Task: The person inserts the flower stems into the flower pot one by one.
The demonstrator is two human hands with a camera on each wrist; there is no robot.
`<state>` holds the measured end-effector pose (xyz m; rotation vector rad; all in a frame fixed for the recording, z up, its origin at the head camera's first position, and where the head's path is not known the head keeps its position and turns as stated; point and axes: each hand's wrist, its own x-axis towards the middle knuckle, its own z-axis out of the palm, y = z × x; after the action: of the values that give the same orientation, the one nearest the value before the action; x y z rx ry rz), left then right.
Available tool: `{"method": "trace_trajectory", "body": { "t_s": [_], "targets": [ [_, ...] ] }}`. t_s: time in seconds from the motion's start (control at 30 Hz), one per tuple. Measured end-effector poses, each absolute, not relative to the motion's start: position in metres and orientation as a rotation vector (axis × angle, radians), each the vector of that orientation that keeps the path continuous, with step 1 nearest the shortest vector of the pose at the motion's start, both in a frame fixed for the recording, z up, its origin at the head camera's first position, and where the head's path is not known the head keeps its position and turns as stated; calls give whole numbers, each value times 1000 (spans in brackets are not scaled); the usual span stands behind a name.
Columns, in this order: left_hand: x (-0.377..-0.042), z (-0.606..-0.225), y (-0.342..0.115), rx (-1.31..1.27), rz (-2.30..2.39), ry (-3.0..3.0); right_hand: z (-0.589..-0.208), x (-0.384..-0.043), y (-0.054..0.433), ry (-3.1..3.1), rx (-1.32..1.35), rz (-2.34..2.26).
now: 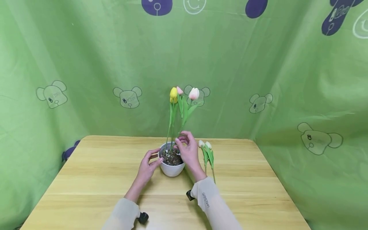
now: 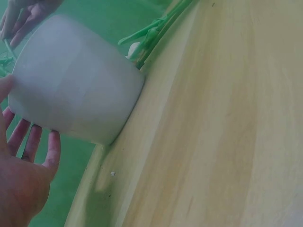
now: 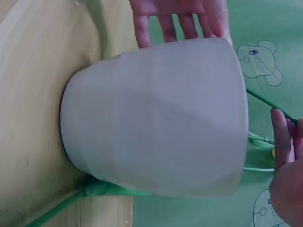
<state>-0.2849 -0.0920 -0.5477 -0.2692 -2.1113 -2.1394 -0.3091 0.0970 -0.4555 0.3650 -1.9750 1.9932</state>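
A white flowerpot (image 1: 172,170) filled with dark soil (image 1: 172,158) stands on the table. Rising from it are a yellow tulip (image 1: 173,93), a pink tulip (image 1: 179,90) and a pink-and-white tulip (image 1: 194,93) with long green leaves. My left hand (image 1: 147,166) rests against the pot's left side, its fingers spread and fairly straight, the thumb at the rim; the left wrist view shows the fingertips on the pot wall (image 2: 75,80). Over the right rim, my right hand (image 1: 188,151) pinches the stem of the pink-and-white tulip between thumb and fingers.
Two white tulips (image 1: 208,145) lie on the wooden table (image 1: 244,179), just right of my right hand. Close behind the table's far edge hangs a green curtain (image 1: 155,64) with bear prints, which also closes off both sides.
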Motion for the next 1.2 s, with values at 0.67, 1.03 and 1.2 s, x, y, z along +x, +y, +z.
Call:
{"method": "trace_trajectory", "body": {
  "t_s": [0.67,1.03,1.2],
  "targets": [
    [-286,-548,-93,-286,-2139,-2094,-468,-310,71,-2149,663,1434],
    [-286,-547,-93,-288,-2131,-2098,-471,-310,63,-2158,696,1299],
    [-286,-548,-93,-281,-2129,-2094,-473,-312,61,-2170,668,1303]
  ]
}}
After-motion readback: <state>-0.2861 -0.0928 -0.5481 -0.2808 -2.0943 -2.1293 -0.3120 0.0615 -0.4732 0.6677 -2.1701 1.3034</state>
